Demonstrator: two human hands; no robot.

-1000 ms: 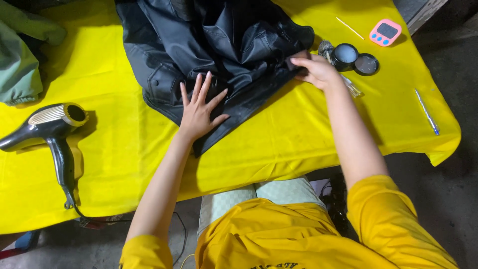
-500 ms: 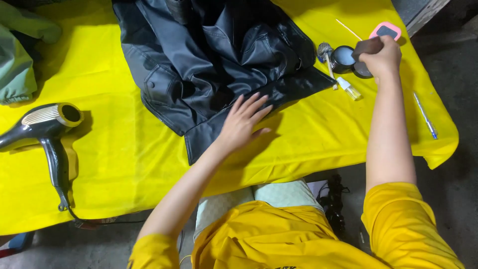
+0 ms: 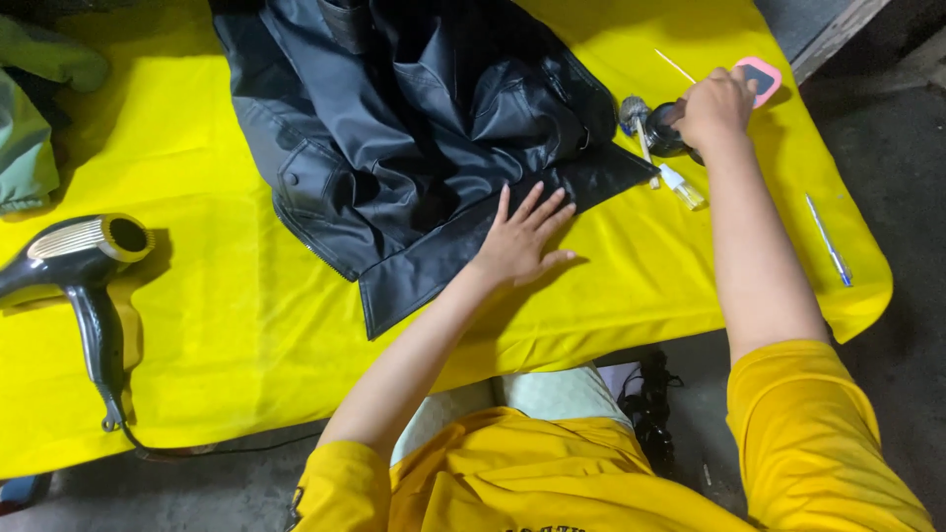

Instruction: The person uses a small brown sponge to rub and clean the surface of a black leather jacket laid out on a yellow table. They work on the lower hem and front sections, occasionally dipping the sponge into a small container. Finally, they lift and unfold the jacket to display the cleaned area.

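Observation:
A black leather jacket [image 3: 414,128] lies spread on the yellow tablecloth [image 3: 227,335]. My left hand [image 3: 522,236] rests flat on its lower hem, fingers spread and holding nothing. My right hand [image 3: 714,106] reaches to the far right of the table, fingers curled down over a round black lid that it mostly hides. Just left of it stands a small round black jar [image 3: 662,128]. A pink card-like object [image 3: 761,77] pokes out behind the hand.
A small brush [image 3: 636,113] and a little clear bottle [image 3: 682,187] lie by the jacket's right edge. A thin stick [image 3: 675,66] lies further back, a pen [image 3: 828,241] near the right edge. At the left are a black hair dryer [image 3: 84,266] and a green garment [image 3: 30,128].
My right hand left the jacket's right edge and moved out to the jar and lid. My left hand slid right along the hem, still flat.

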